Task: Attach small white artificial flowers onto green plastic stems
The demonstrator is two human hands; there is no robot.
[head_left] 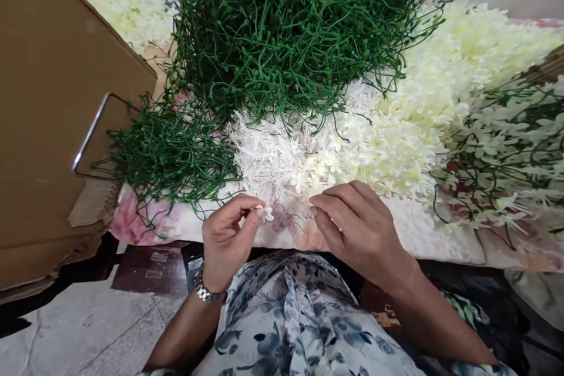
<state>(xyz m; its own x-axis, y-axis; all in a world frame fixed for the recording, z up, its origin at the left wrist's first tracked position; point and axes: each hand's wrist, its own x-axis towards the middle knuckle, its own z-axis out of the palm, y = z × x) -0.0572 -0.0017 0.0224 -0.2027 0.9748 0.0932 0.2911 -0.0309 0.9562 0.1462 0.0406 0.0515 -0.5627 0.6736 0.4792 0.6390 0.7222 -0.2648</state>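
Observation:
Between the thumb and forefinger of my left hand [230, 236] is a small white artificial flower [267, 213], held over the near edge of the table. My right hand [359, 226] is a short way to its right, thumb and fingertips pinched together. What it pinches is too small to make out. Just beyond both hands lies a heap of thin white stamens [268, 153]. Loose cream flower heads [379, 153] are piled to the right of them. Green plastic stems [171, 155] lie in a smaller bunch beyond my left hand.
A big mound of green stems [286, 29] rises at the back. At the right are white flowers on green stems [515, 158]. A cardboard box [57, 100] stands at the left, beside a bent metal wire [92, 129]. A floral cloth [423, 229] covers the table.

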